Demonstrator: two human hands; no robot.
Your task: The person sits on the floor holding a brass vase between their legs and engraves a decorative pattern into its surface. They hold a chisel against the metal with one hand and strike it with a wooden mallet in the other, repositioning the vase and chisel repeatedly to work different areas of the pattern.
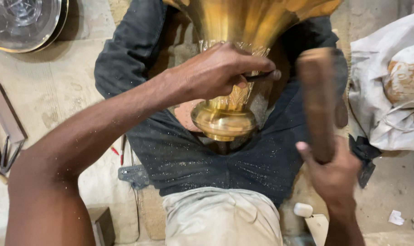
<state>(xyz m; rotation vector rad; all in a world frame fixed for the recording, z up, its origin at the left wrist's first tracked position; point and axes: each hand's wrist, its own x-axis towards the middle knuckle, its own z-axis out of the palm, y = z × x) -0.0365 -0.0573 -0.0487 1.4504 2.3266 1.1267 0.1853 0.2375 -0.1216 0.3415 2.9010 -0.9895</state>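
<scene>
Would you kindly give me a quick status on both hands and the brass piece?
Left hand grips thin dark tool against brass vessel. Right hand holds blurred wooden mallet, raised. Vessel rests between legs; nothing blocking.

Technician A: What clothing was recorded on the person?

Technician B: Dark trousers (193, 159), speckled with fine glittering dust, and a pale grey-white shirt (223, 218), creased at the hem.

Technician A: Sleeves?

Technician B: None visible; both forearms were bare. The left hand (216, 73) and right hand (336, 175) were ungloved.

My left hand (216, 73) is closed in a fist, arm stretched forward. My right hand (336, 175) is gripping tight, wrist raised, blurred.
</scene>
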